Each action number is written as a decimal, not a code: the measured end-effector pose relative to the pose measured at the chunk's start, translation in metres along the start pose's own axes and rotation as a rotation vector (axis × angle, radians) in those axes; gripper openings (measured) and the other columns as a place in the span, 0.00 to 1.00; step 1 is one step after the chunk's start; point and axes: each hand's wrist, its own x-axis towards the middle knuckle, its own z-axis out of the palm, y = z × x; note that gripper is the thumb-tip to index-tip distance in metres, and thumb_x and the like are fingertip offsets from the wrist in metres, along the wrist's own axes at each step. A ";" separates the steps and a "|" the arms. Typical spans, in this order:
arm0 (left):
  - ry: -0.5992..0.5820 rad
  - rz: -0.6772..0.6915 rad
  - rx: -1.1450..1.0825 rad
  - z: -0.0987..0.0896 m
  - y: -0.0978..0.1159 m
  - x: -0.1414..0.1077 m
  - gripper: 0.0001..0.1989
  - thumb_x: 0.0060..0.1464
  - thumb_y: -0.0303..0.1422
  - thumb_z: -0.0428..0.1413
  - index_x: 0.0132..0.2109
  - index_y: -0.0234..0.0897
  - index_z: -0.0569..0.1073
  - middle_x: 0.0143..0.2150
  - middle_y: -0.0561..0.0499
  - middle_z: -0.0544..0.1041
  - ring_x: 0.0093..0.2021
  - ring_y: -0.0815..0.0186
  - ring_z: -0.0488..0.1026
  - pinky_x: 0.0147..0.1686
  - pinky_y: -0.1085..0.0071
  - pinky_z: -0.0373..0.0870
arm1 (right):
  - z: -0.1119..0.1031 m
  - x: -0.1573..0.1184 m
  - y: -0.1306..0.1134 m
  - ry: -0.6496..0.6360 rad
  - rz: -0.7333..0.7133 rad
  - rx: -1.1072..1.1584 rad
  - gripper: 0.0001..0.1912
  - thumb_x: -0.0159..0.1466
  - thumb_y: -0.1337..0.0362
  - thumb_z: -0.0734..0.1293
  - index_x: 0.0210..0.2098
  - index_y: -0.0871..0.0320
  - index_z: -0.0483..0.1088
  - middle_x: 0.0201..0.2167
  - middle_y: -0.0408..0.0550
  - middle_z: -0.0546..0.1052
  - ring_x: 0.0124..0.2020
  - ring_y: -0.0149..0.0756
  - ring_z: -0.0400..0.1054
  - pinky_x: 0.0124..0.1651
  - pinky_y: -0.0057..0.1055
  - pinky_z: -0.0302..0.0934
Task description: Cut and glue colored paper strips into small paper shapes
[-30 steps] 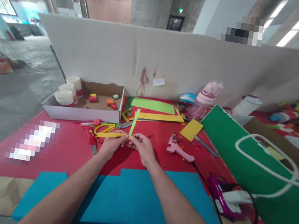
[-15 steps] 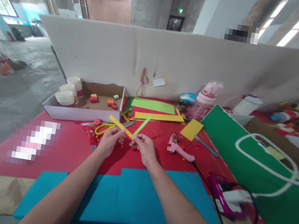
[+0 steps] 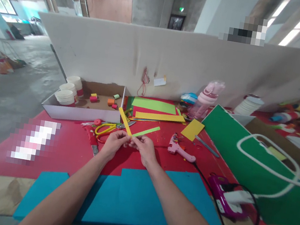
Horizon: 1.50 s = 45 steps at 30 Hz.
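My left hand (image 3: pixel 115 144) pinches the lower end of a yellow strip (image 3: pixel 124 121), which points up and to the left. Close beside it, my right hand (image 3: pixel 144 149) is closed on the near end of a light green strip (image 3: pixel 146 131) that slants up to the right. The two strips meet in a V at my fingertips, and the fingers hide how they join. Yellow-handled scissors (image 3: pixel 104 128) lie just left of my hands. A pink glue gun (image 3: pixel 180 151) rests on the red table cover to their right.
A white box (image 3: pixel 86 114) with paper cups and small rolls stands back left. Coloured sheets (image 3: pixel 155 106) lie behind my hands, blue boards (image 3: pixel 135 202) under my forearms. At right are a green board (image 3: pixel 232 168), a pink bottle (image 3: pixel 205 98), a purple power strip (image 3: pixel 220 197) and cables.
My hands have come closer together. The yellow strip has swung more upright, while the green strip has tilted down toward the right.
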 end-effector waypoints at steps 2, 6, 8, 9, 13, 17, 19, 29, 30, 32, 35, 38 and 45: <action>0.008 -0.009 -0.016 0.000 -0.001 0.000 0.13 0.43 0.38 0.64 0.29 0.32 0.72 0.23 0.52 0.73 0.22 0.73 0.66 0.24 0.76 0.61 | -0.001 0.000 0.000 -0.024 -0.005 0.024 0.16 0.45 0.57 0.75 0.26 0.61 0.70 0.20 0.43 0.74 0.24 0.30 0.70 0.35 0.32 0.70; 0.016 0.009 -0.020 -0.002 0.003 0.000 0.12 0.43 0.37 0.64 0.28 0.32 0.73 0.23 0.52 0.73 0.22 0.73 0.66 0.25 0.76 0.61 | -0.004 0.001 -0.001 -0.124 0.015 0.119 0.16 0.45 0.59 0.76 0.27 0.60 0.70 0.22 0.42 0.75 0.26 0.30 0.70 0.40 0.34 0.69; -0.004 0.016 -0.007 -0.003 0.006 -0.001 0.11 0.43 0.36 0.64 0.28 0.32 0.73 0.22 0.53 0.73 0.22 0.74 0.65 0.25 0.76 0.61 | -0.006 0.002 -0.001 -0.138 0.041 0.164 0.16 0.45 0.59 0.76 0.26 0.59 0.70 0.23 0.42 0.75 0.26 0.29 0.69 0.39 0.33 0.69; -0.015 0.018 0.007 -0.003 0.007 -0.001 0.11 0.43 0.36 0.64 0.28 0.32 0.74 0.23 0.52 0.73 0.22 0.74 0.65 0.25 0.76 0.61 | -0.007 0.002 -0.001 -0.141 0.056 0.176 0.16 0.45 0.58 0.77 0.26 0.59 0.70 0.23 0.42 0.75 0.26 0.28 0.69 0.39 0.33 0.69; -0.024 0.024 0.045 -0.002 0.010 -0.003 0.11 0.42 0.36 0.64 0.28 0.32 0.74 0.24 0.51 0.74 0.21 0.74 0.65 0.24 0.76 0.61 | -0.007 0.001 -0.001 -0.167 0.080 0.177 0.17 0.44 0.57 0.77 0.26 0.60 0.72 0.23 0.42 0.75 0.26 0.28 0.68 0.37 0.31 0.69; -0.008 0.021 0.053 -0.001 0.009 -0.003 0.12 0.41 0.37 0.64 0.27 0.32 0.73 0.22 0.52 0.72 0.21 0.74 0.64 0.23 0.76 0.60 | -0.004 -0.002 -0.005 -0.181 0.083 0.141 0.19 0.43 0.56 0.77 0.28 0.60 0.72 0.23 0.41 0.74 0.26 0.27 0.68 0.37 0.29 0.68; -0.007 0.023 0.054 -0.001 0.009 -0.003 0.12 0.41 0.37 0.64 0.25 0.32 0.72 0.20 0.53 0.71 0.20 0.74 0.64 0.23 0.76 0.59 | -0.004 -0.004 -0.007 -0.174 0.081 0.122 0.19 0.44 0.56 0.77 0.29 0.60 0.72 0.22 0.41 0.74 0.26 0.26 0.68 0.36 0.28 0.68; 0.025 0.055 0.176 -0.003 0.005 -0.001 0.13 0.41 0.39 0.64 0.27 0.31 0.74 0.22 0.51 0.73 0.21 0.72 0.65 0.22 0.75 0.60 | -0.003 -0.005 -0.007 -0.149 0.072 0.094 0.18 0.42 0.59 0.78 0.29 0.59 0.71 0.21 0.38 0.72 0.25 0.26 0.67 0.35 0.28 0.69; 0.027 0.063 0.187 -0.004 0.005 0.000 0.13 0.41 0.39 0.64 0.26 0.32 0.74 0.22 0.51 0.72 0.21 0.72 0.65 0.23 0.75 0.60 | -0.003 -0.005 -0.007 -0.152 0.076 0.097 0.19 0.43 0.58 0.77 0.29 0.59 0.71 0.22 0.38 0.73 0.25 0.26 0.67 0.36 0.29 0.69; 0.024 0.072 0.206 -0.004 0.005 0.000 0.13 0.41 0.39 0.64 0.26 0.32 0.74 0.21 0.52 0.72 0.21 0.72 0.65 0.23 0.75 0.60 | -0.003 -0.005 -0.008 -0.160 0.084 0.110 0.19 0.44 0.55 0.77 0.30 0.59 0.71 0.22 0.39 0.73 0.25 0.26 0.68 0.35 0.29 0.69; 0.009 0.070 0.228 -0.004 0.007 -0.001 0.12 0.43 0.39 0.63 0.26 0.33 0.74 0.21 0.53 0.71 0.21 0.72 0.64 0.23 0.76 0.59 | -0.003 -0.005 -0.008 -0.153 0.083 0.142 0.19 0.43 0.54 0.77 0.29 0.59 0.71 0.22 0.40 0.74 0.24 0.26 0.67 0.34 0.28 0.68; 0.018 0.074 0.247 -0.003 0.009 -0.001 0.11 0.42 0.38 0.63 0.26 0.33 0.74 0.21 0.53 0.71 0.21 0.72 0.64 0.22 0.76 0.59 | -0.003 -0.005 -0.007 -0.150 0.079 0.133 0.19 0.42 0.56 0.77 0.29 0.58 0.72 0.21 0.40 0.73 0.24 0.26 0.67 0.34 0.27 0.68; 0.036 0.081 0.286 -0.008 0.006 0.003 0.11 0.39 0.37 0.64 0.24 0.33 0.75 0.21 0.52 0.72 0.23 0.71 0.66 0.23 0.76 0.60 | -0.003 -0.003 -0.004 -0.110 0.036 0.040 0.18 0.42 0.56 0.77 0.28 0.59 0.73 0.21 0.39 0.72 0.24 0.27 0.66 0.34 0.30 0.69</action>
